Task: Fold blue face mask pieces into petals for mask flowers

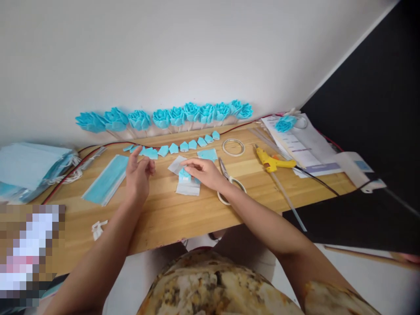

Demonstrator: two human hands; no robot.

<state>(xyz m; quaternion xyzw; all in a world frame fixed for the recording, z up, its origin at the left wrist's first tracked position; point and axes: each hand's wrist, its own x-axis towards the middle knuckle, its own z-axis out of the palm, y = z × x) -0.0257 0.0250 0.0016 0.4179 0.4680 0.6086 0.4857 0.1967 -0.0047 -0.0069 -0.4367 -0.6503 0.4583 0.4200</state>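
Observation:
My right hand (206, 173) has its fingertips pinched on a small folded blue mask-fabric piece (184, 175). White and pale blue fabric scraps (188, 188) lie beneath and beside it. My left hand (139, 173) is raised over the table, index finger stretched out, the other fingers loosely bent, with nothing visible in it. Beyond it runs a row of house-shaped blue fabric pieces (173, 148). A flat blue face mask (106, 180) rests to the left of my left hand. Scissors (232, 186) lie partly under my right wrist.
Blue fabric flowers on sticks (191, 112) lean along the wall. A tape roll (233, 147), a yellow glue gun (274, 162), and papers with another blue flower (285, 124) are on the right. A mask stack (33, 162) and a red-black cable (88, 159) are on the left.

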